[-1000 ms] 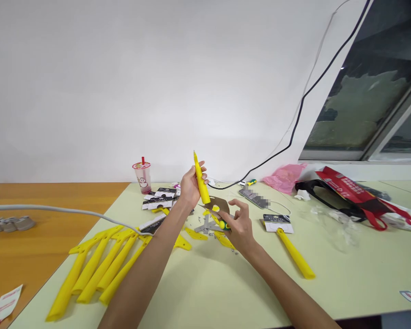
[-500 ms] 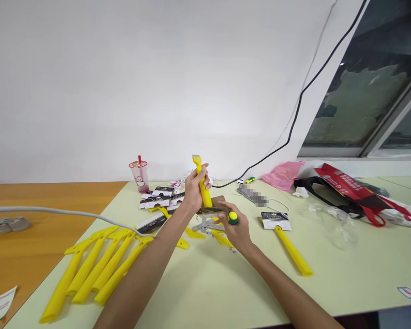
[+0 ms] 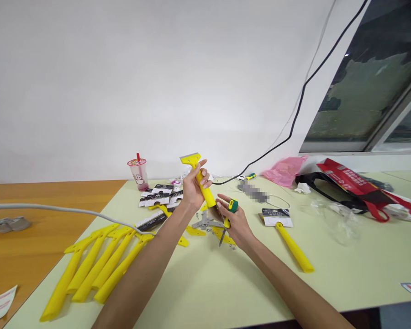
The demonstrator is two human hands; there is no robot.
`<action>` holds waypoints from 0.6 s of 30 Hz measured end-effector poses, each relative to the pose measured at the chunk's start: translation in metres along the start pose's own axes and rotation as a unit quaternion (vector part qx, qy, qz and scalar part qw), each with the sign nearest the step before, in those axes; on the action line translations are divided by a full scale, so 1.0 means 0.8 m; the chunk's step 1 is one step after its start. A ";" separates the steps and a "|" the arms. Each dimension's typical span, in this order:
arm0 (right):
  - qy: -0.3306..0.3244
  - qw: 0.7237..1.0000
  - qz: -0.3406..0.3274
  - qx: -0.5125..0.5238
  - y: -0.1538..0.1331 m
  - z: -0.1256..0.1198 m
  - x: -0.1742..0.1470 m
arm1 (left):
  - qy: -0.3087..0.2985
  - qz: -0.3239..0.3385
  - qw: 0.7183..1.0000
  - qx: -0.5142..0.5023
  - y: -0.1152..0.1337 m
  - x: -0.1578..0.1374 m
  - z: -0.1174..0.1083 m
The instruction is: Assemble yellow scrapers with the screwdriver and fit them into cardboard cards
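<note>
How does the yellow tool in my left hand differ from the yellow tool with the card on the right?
The held tool is raised in your left hand; the carded tool lies on the table. The held tool's head is uncovered, showing a metal edge; the carded tool's head end is mostly hidden by a black-and-white card. Both have yellow handles.

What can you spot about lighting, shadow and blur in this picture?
Head view: the white wall is bright; soft shadows lie on the pale table; the dark window carries a small glint; the yellow scraper looks fairly sharp; a pixelated patch beyond the right hand hides detail.
</note>
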State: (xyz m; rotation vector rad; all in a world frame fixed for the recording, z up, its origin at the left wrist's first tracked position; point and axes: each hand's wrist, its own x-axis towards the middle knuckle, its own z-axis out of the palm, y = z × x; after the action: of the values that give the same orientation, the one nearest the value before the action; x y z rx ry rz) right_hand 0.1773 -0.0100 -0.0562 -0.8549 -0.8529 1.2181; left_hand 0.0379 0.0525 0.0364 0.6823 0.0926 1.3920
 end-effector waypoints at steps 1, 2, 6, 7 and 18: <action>-0.008 1.000 0.005 -0.005 0.001 -0.002 0.002 | -0.003 -0.001 1.000 0.002 0.000 -0.001 0.001; -0.015 1.000 0.009 -0.012 0.002 -0.005 0.004 | -0.005 -0.001 1.000 0.005 0.000 -0.001 0.001; -0.024 0.999 0.013 -0.044 0.005 -0.012 0.009 | -0.004 0.006 1.000 0.013 0.005 -0.002 0.004; -0.021 0.998 0.011 -0.050 0.005 -0.012 0.010 | -0.001 0.010 1.000 0.014 0.008 -0.002 0.005; 0.070 0.971 -0.159 -0.163 -0.004 -0.015 0.000 | 0.022 0.036 0.999 -0.019 0.027 0.004 0.007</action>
State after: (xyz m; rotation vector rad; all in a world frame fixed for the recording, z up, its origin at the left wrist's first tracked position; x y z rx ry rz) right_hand 0.1894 -0.0112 -0.0582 -1.0097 -1.0466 0.7382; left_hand 0.0226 0.0537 0.0524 0.6291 0.0767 1.4737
